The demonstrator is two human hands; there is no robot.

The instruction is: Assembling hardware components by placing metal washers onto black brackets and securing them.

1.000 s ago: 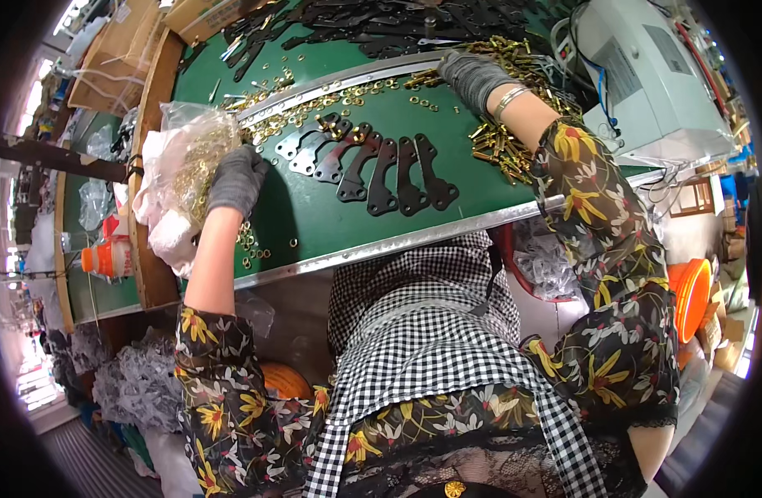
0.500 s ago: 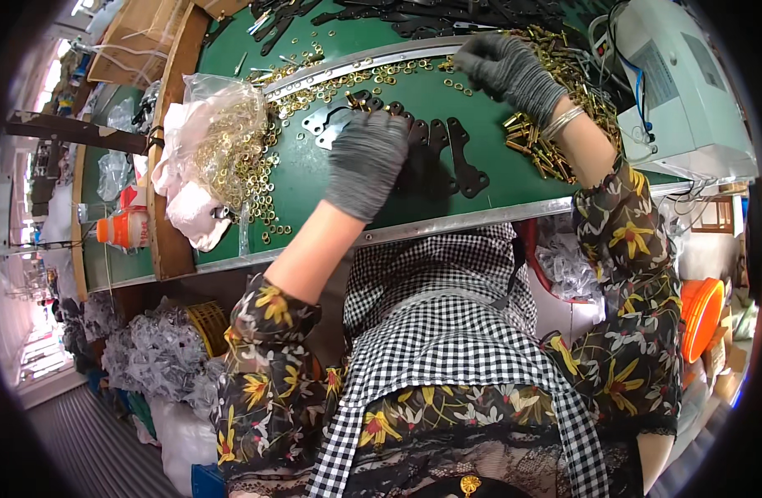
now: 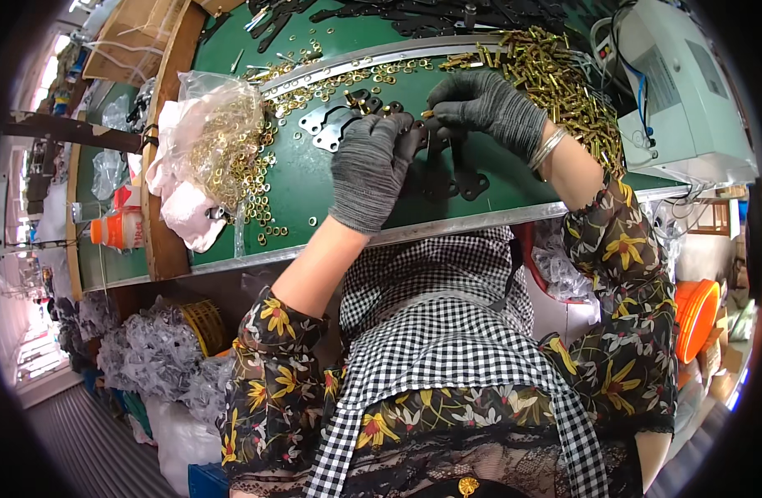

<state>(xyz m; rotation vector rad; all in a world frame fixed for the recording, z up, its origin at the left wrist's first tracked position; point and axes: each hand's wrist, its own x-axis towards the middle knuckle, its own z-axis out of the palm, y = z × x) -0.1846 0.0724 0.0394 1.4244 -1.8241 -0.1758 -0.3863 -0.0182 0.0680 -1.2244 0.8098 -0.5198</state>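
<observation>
My left hand [image 3: 369, 170], in a grey knit glove, lies palm down on a row of black metal plates [image 3: 447, 166] on the green table [image 3: 302, 195], its fingers on the plates. My right hand [image 3: 486, 104], also gloved, comes in from the right and pinches a small brass-coloured piece over the same plates; the two hands almost touch. Silver plates [image 3: 327, 124] lie just left of my left hand. Brass washers [image 3: 261, 178] are scattered to the left.
A clear bag of brass rings [image 3: 223, 133] on white cloth sits at the table's left. A pile of brass screws [image 3: 555, 79] lies at the right, next to a grey machine [image 3: 680, 83]. An orange-capped bottle [image 3: 115, 228] stands far left. An orange bucket [image 3: 696, 319] stands at the right.
My left hand left the bag of brass rings and moved right onto the black plates. My right hand came in from the screw pile to meet it.
</observation>
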